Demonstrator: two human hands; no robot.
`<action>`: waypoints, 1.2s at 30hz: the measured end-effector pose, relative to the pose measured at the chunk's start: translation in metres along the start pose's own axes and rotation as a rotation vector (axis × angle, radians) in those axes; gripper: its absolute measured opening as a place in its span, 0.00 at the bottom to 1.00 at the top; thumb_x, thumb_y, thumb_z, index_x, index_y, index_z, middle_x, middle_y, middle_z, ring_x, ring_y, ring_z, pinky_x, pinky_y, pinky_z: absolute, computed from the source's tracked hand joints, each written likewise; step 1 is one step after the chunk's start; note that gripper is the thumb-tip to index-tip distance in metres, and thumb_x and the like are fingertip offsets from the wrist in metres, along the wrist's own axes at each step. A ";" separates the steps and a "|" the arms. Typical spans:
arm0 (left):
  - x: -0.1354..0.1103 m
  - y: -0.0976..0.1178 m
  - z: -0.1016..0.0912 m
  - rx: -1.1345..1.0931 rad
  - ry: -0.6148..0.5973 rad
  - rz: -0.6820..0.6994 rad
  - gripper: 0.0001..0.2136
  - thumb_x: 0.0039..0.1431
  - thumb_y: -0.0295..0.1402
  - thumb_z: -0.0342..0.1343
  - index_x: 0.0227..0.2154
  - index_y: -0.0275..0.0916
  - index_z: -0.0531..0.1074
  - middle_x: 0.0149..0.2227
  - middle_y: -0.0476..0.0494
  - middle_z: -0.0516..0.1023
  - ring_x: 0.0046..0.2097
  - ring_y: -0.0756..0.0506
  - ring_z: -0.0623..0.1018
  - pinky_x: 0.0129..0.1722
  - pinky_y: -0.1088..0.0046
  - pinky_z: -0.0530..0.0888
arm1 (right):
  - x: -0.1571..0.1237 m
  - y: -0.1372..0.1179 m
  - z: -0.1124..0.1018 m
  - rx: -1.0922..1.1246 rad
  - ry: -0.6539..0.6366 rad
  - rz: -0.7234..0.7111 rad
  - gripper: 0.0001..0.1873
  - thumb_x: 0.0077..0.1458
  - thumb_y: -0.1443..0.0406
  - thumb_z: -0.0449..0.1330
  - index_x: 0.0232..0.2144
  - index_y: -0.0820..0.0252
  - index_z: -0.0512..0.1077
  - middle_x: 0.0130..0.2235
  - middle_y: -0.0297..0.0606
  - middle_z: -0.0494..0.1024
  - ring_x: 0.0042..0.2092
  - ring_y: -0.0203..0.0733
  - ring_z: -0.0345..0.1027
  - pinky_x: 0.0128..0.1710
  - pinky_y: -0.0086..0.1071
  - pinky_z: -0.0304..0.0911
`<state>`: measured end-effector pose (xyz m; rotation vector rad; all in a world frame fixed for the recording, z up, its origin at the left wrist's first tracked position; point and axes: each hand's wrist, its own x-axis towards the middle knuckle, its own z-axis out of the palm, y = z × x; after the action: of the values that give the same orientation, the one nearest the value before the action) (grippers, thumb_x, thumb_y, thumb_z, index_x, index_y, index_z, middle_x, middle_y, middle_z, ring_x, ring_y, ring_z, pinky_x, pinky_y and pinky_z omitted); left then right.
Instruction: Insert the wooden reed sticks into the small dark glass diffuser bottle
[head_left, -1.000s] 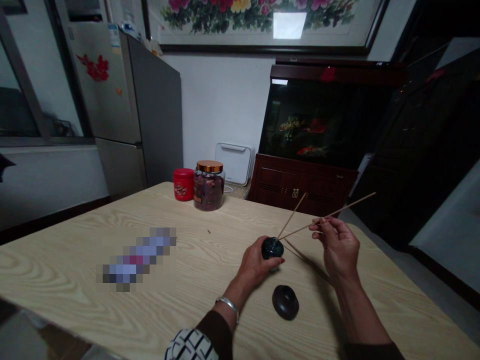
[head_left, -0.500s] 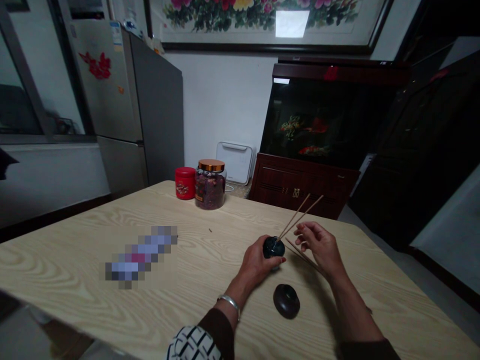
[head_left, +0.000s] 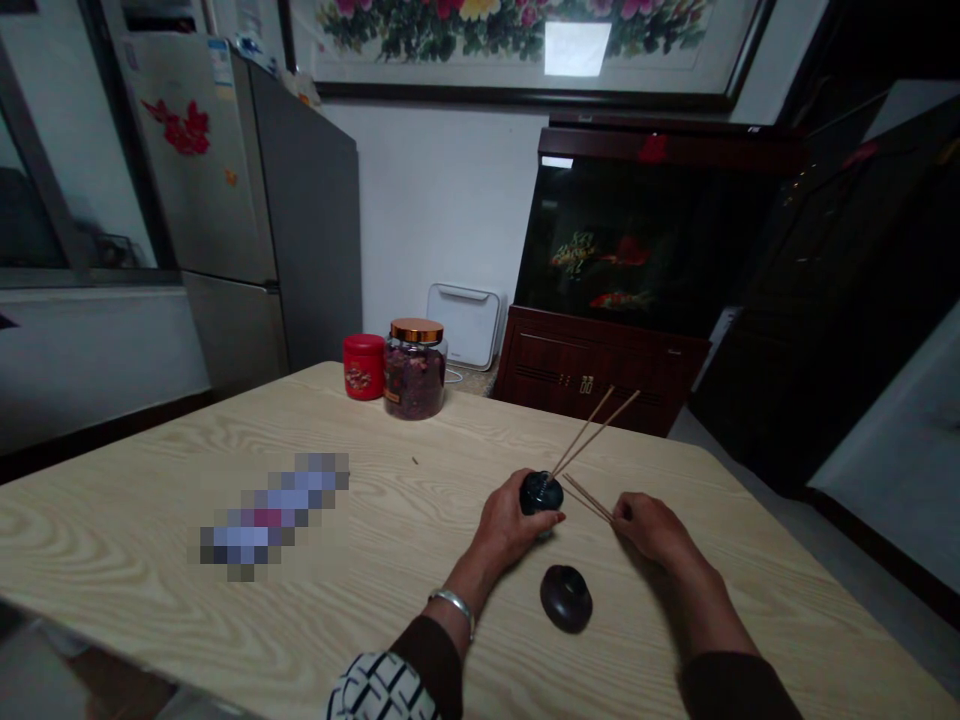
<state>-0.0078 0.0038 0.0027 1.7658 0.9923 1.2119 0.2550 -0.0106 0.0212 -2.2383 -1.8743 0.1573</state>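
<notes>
My left hand (head_left: 506, 522) is wrapped round a small dark bottle (head_left: 541, 492), glassy like a reed diffuser's, keeping it upright on the table. Two thin brown reed sticks (head_left: 596, 432) lean out of its top toward the back right. More reed sticks (head_left: 586, 497) lie slanted just right of the bottle. At their near end my right hand (head_left: 654, 528) is closed, fingertips pinched on them; the hand hides the rest of their length. A round dark brown cap (head_left: 566, 599) with a dark centre lies on the table in front of the bottle.
The pale wood-grain table (head_left: 420, 610) bears a red canister (head_left: 364, 367) and a copper-lidded glass jar (head_left: 414, 375) at its back edge. A pixelated bluish item (head_left: 274, 512) lies at left. Beyond stand a fridge (head_left: 217, 200) and a fish tank (head_left: 637, 230).
My right hand has come down from beside the standing sticks and closed on the lying ones. The left hand stays round the bottle. The view has shifted slightly.
</notes>
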 end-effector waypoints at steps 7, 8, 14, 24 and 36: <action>0.000 0.003 -0.001 -0.004 0.006 -0.010 0.28 0.44 0.40 0.69 0.49 0.40 0.72 0.42 0.44 0.80 0.43 0.42 0.78 0.44 0.69 0.73 | 0.002 0.004 0.001 -0.008 -0.026 0.003 0.05 0.50 0.66 0.59 0.29 0.58 0.76 0.34 0.40 0.80 0.36 0.40 0.71 0.33 0.29 0.54; 0.000 0.003 -0.001 -0.004 0.009 -0.012 0.28 0.44 0.40 0.69 0.49 0.40 0.72 0.42 0.44 0.80 0.43 0.42 0.78 0.44 0.69 0.73 | 0.001 0.003 0.000 -0.009 -0.030 0.005 0.05 0.50 0.66 0.59 0.29 0.58 0.76 0.35 0.40 0.80 0.37 0.40 0.71 0.33 0.29 0.54; 0.000 0.005 -0.001 -0.017 0.003 -0.025 0.27 0.44 0.39 0.70 0.49 0.40 0.72 0.42 0.44 0.80 0.43 0.42 0.78 0.43 0.70 0.73 | -0.005 -0.006 -0.010 -0.013 -0.052 0.003 0.07 0.53 0.65 0.57 0.28 0.57 0.76 0.35 0.39 0.80 0.35 0.40 0.70 0.31 0.29 0.52; 0.000 0.006 -0.001 -0.028 -0.002 -0.007 0.27 0.45 0.40 0.69 0.48 0.39 0.72 0.42 0.43 0.80 0.43 0.42 0.78 0.44 0.69 0.73 | -0.007 -0.002 -0.013 -0.044 0.028 0.040 0.07 0.53 0.62 0.57 0.31 0.55 0.75 0.39 0.40 0.79 0.40 0.42 0.72 0.33 0.30 0.54; 0.000 0.003 -0.001 -0.037 0.000 -0.017 0.27 0.44 0.40 0.69 0.49 0.40 0.72 0.41 0.44 0.79 0.42 0.42 0.78 0.44 0.69 0.73 | 0.006 0.025 -0.007 -0.021 0.039 0.138 0.06 0.54 0.65 0.57 0.29 0.57 0.74 0.37 0.44 0.80 0.38 0.44 0.73 0.33 0.31 0.57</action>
<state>-0.0081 0.0029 0.0062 1.7259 0.9768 1.2121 0.2819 -0.0097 0.0228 -2.3673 -1.7096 0.1153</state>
